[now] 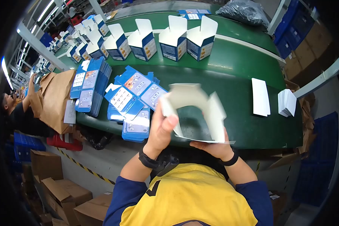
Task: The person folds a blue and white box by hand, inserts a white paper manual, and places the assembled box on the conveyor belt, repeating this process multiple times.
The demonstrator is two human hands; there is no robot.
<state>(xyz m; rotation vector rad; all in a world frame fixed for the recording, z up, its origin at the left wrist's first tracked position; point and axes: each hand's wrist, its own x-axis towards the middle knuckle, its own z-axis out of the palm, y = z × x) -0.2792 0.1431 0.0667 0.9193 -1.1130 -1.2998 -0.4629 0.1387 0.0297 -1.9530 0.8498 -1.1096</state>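
Note:
Between my hands is a carton (190, 93), spread into a hollow sleeve with white inner walls and its flaps sticking out; motion blurs it a little. My left hand (161, 128) grips its left wall, thumb toward the inside. Around the lower right corner, my right hand (214, 147) holds the near wall, its fingers partly hidden by the cardboard. Just left of the carton lies a loose pile of flat blue printed cartons (133, 98). Farther left stands a neater stack of flat cartons (89, 86).
Opened cartons (143, 45) with raised white lids line the green conveyor (237, 51) beyond the table. White card stacks (260, 97) lie at the right. A brown paper bag (56, 96) and a person (20, 109) are at the left. Cardboard boxes (64, 192) sit on the floor.

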